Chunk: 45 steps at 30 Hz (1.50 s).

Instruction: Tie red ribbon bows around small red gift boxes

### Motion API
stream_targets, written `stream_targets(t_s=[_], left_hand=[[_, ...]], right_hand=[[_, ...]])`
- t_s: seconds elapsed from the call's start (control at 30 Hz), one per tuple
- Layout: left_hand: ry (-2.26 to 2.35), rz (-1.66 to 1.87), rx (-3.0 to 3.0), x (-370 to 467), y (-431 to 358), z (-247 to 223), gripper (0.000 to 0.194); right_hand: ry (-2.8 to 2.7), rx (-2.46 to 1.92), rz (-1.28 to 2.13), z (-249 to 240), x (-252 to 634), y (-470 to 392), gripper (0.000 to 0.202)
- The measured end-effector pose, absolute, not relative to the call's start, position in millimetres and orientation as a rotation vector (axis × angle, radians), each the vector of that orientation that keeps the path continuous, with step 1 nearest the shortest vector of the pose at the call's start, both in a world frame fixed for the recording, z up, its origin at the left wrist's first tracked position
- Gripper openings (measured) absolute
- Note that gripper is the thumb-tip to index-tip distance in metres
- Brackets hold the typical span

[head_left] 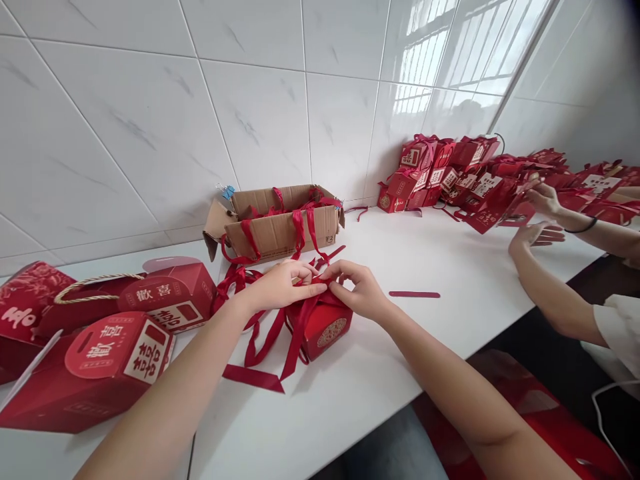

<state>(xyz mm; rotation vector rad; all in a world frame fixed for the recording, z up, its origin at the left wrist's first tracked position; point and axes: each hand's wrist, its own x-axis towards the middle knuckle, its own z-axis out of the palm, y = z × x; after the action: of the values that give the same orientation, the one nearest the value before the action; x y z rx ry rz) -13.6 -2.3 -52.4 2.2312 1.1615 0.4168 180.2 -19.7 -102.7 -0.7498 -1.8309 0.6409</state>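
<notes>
A small red gift box [327,328] with a round gold pattern on its end stands on the white table in front of me. Dark red ribbon [299,333] runs over its top, and a long tail trails onto the table at the left. Above the lid, my left hand [287,283] pinches the ribbon between thumb and fingers. My right hand [357,287] also has its fingertips closed on the ribbon, close beside the left. The exact spot where the fingers meet is partly hidden.
Behind the box, a cardboard carton [280,233] holds more ribbon. Larger red boxes [107,367] stand at the left. A flat red strip [415,294] lies to the right. Red boxes [420,173] are stacked by the tiled wall. At right, another person's hands [540,213] handle a red box.
</notes>
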Motion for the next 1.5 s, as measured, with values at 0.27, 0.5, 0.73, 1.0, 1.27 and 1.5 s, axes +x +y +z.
stream_targets(t_s=[0.27, 0.5, 0.73, 1.0, 1.27, 1.5], left_hand=[[1.176, 0.361, 2.186, -13, 0, -56, 0.042], [1.16, 0.353, 2.136, -12, -3, -53, 0.045], [1.179, 0.402, 2.052, -10, -8, -50, 0.049], [1.187, 0.401, 2.105, -8, -11, -50, 0.044], [1.06, 0.394, 2.059, -10, -9, -48, 0.045], [1.039, 0.365, 2.07, -14, -3, -51, 0.053]], right_hand=[[-1.869, -0.721, 0.483, -105, 182, -18, 0.028], [-1.904, -0.729, 0.424, -103, 186, -20, 0.031], [-1.883, -0.756, 0.517, -103, 184, -20, 0.024], [-1.878, -0.87, 0.512, -107, 186, -20, 0.021], [-2.008, -0.775, 0.414, -105, 191, -22, 0.025], [-2.084, -0.722, 0.336, -104, 197, -20, 0.023]])
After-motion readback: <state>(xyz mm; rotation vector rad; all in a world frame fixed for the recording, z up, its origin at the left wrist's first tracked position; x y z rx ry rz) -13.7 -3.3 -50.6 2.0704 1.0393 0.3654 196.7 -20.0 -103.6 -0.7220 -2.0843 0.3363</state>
